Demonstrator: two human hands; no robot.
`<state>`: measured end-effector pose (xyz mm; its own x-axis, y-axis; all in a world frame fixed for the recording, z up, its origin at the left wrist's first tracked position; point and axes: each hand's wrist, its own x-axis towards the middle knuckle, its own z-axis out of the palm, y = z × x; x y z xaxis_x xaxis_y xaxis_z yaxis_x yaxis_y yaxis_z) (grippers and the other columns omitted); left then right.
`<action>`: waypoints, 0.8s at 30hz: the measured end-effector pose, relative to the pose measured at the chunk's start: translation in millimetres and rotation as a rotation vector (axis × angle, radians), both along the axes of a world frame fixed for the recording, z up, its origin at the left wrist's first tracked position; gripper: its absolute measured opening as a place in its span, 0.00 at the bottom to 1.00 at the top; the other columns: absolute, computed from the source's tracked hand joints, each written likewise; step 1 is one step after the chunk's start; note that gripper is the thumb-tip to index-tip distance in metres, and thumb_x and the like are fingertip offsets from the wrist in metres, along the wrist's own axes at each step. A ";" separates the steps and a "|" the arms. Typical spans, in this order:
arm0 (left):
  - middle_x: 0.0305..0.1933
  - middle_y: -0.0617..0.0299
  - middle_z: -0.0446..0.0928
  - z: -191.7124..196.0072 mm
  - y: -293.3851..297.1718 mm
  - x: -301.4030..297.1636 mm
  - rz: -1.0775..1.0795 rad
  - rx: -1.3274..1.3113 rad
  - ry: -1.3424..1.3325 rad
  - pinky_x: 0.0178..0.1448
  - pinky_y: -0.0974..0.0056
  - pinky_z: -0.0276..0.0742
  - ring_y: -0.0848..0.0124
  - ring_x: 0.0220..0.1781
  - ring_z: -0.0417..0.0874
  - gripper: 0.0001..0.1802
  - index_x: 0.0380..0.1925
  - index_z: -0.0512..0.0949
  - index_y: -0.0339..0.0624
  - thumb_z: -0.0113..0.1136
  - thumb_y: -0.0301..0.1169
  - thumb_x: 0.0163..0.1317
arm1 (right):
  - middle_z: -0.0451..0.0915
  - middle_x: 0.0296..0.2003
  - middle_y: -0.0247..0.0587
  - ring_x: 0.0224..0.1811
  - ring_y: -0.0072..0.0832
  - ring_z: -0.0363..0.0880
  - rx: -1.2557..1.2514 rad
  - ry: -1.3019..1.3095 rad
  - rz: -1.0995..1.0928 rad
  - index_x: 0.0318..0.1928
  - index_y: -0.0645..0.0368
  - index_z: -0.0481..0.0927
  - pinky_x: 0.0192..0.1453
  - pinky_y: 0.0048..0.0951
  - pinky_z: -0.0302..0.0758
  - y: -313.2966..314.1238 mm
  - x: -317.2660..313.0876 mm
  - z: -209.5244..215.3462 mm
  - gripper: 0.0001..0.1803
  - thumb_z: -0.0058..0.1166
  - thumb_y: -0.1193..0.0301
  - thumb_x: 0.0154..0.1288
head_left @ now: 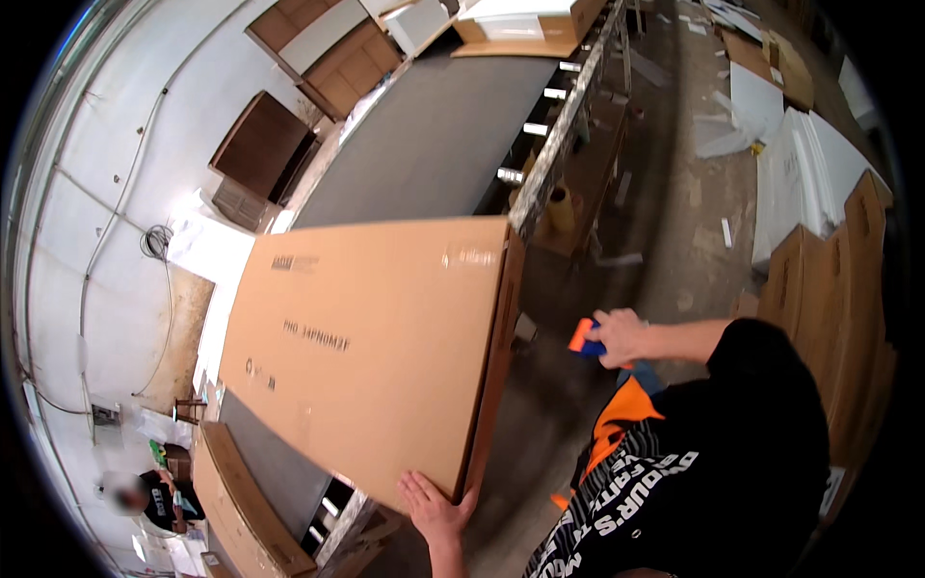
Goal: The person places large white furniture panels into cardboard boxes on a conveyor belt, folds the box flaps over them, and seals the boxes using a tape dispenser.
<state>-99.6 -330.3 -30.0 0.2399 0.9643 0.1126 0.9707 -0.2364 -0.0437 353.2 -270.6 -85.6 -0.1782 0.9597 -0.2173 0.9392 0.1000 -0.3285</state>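
Observation:
A large flat brown carton (pixel 385 366) lies across the grey conveyor belt (pixel 424 135), its sealed long side facing me. My left hand (pixel 436 509) rests on the carton's near lower corner, with fingers stretched over the top face and the thumb by the side edge. Over the floor beside the conveyor, my right hand (pixel 620 339) is closed round a small orange-and-blue hand tool (pixel 585 337), apart from the carton. The tool's exact kind cannot be made out.
Another long carton (pixel 241 506) sits at lower left, with a co-worker (pixel 171 501) behind it. A metal rail (pixel 554 159) edges the conveyor. Stacked cartons (pixel 829 299) and wrapped white panels (pixel 805 178) stand at right. Scraps litter the floor. A dark brown cabinet (pixel 258 144) is along the wall.

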 end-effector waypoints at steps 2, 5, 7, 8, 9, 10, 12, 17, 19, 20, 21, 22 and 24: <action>0.65 0.31 0.66 -8.8 -8.1 -19.5 -0.079 0.060 -0.085 0.72 0.44 0.62 0.37 0.69 0.64 0.57 0.63 0.64 0.23 0.74 0.56 0.43 | 0.75 0.43 0.46 0.38 0.44 0.82 0.392 0.228 0.145 0.44 0.44 0.83 0.40 0.44 0.82 5.2 -63.3 44.2 0.24 0.63 0.60 0.39; 0.66 0.33 0.66 -19.2 -10.3 -33.7 -0.030 0.106 -0.203 0.69 0.48 0.66 0.41 0.68 0.67 0.61 0.67 0.58 0.26 0.77 0.53 0.39 | 0.78 0.44 0.47 0.38 0.45 0.83 0.368 0.211 0.402 0.49 0.46 0.80 0.38 0.43 0.82 38.7 -201.4 133.5 0.28 0.63 0.59 0.42; 0.66 0.35 0.67 -14.0 -6.3 -21.6 0.071 0.069 -0.361 0.67 0.49 0.70 0.41 0.66 0.70 0.65 0.69 0.52 0.26 0.77 0.53 0.39 | 0.80 0.25 0.41 0.32 0.41 0.83 0.609 0.398 0.618 0.34 0.51 0.85 0.34 0.42 0.79 77.8 -288.1 135.3 0.16 0.64 0.59 0.44; 0.66 0.35 0.67 -10.2 -6.8 -17.8 0.152 0.029 -0.414 0.66 0.50 0.70 0.42 0.66 0.70 0.67 0.70 0.49 0.26 0.77 0.52 0.37 | 0.82 0.25 0.36 0.32 0.37 0.84 0.447 0.122 0.573 0.29 0.50 0.87 0.34 0.40 0.79 83.6 -333.8 163.8 0.11 0.64 0.62 0.43; 0.66 0.35 0.67 -3.6 -6.7 -11.6 0.223 -0.011 -0.467 0.66 0.51 0.71 0.43 0.66 0.71 0.69 0.71 0.46 0.27 0.77 0.51 0.36 | 0.84 0.27 0.37 0.33 0.36 0.84 0.314 0.025 0.604 0.30 0.50 0.87 0.34 0.40 0.79 98.0 -370.9 174.9 0.12 0.63 0.63 0.42; 0.66 0.35 0.67 -2.1 -8.6 -11.4 0.296 -0.061 -0.515 0.65 0.51 0.72 0.44 0.66 0.71 0.71 0.72 0.43 0.27 0.77 0.50 0.35 | 0.85 0.29 0.38 0.34 0.35 0.84 0.171 -0.066 0.630 0.30 0.50 0.88 0.34 0.41 0.80 104.1 -394.2 176.4 0.12 0.63 0.64 0.40; 0.66 0.35 0.66 -4.9 -7.7 -16.1 0.306 -0.087 -0.515 0.62 0.50 0.74 0.44 0.66 0.71 0.73 0.72 0.40 0.27 0.78 0.48 0.33 | 0.84 0.27 0.42 0.34 0.38 0.83 0.031 -0.094 0.718 0.27 0.51 0.87 0.32 0.41 0.79 92.3 -393.0 158.6 0.14 0.63 0.66 0.32; 0.65 0.36 0.67 -15.9 -11.6 -35.8 0.155 0.068 -0.388 0.58 0.48 0.76 0.42 0.63 0.73 0.72 0.72 0.46 0.28 0.79 0.51 0.32 | 0.85 0.32 0.47 0.39 0.44 0.84 -0.093 -0.184 0.739 0.31 0.57 0.87 0.44 0.43 0.81 -15.5 -261.0 123.4 0.17 0.58 0.63 0.38; 0.65 0.39 0.68 -13.8 -15.4 -33.5 0.134 0.123 -0.390 0.56 0.48 0.78 0.43 0.63 0.73 0.72 0.71 0.49 0.29 0.80 0.53 0.31 | 0.85 0.36 0.49 0.42 0.44 0.85 -0.456 -0.256 0.601 0.34 0.55 0.87 0.44 0.43 0.81 -44.9 -216.8 83.7 0.19 0.56 0.61 0.40; 0.65 0.39 0.68 -11.0 -12.3 -34.2 0.107 0.157 -0.359 0.56 0.48 0.78 0.43 0.63 0.72 0.71 0.71 0.50 0.30 0.80 0.53 0.31 | 0.86 0.35 0.47 0.42 0.42 0.85 -0.458 -0.266 0.557 0.37 0.53 0.87 0.43 0.42 0.80 -52.7 -198.0 60.8 0.21 0.57 0.59 0.40; 0.65 0.40 0.69 -13.8 -15.8 -34.3 0.099 0.165 -0.328 0.56 0.48 0.78 0.43 0.64 0.72 0.70 0.70 0.51 0.30 0.80 0.53 0.31 | 0.86 0.36 0.46 0.42 0.43 0.84 -0.572 -0.105 0.493 0.43 0.46 0.88 0.44 0.42 0.80 -54.8 -181.6 66.9 0.25 0.58 0.57 0.40; 0.65 0.41 0.69 -14.1 -17.9 -33.7 0.094 0.173 -0.296 0.55 0.48 0.78 0.43 0.64 0.72 0.68 0.70 0.53 0.30 0.79 0.53 0.32 | 0.86 0.40 0.42 0.43 0.38 0.85 -0.476 0.105 0.295 0.49 0.38 0.86 0.47 0.37 0.80 -54.0 -170.5 69.8 0.30 0.63 0.61 0.38; 0.66 0.42 0.68 -12.6 -10.0 -22.2 0.092 0.120 -0.320 0.56 0.49 0.79 0.43 0.63 0.72 0.64 0.68 0.58 0.32 0.79 0.52 0.32 | 0.85 0.38 0.37 0.37 0.21 0.82 -0.589 1.032 0.018 0.59 0.52 0.80 0.42 0.21 0.79 -49.3 -150.0 71.4 0.33 0.61 0.79 0.47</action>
<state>-121.8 -340.3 -42.6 0.0868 0.9556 0.2815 0.9568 -0.1587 0.2438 203.2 -320.0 -14.2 -0.5405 0.7555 -0.3703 0.2040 -0.3093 -0.9288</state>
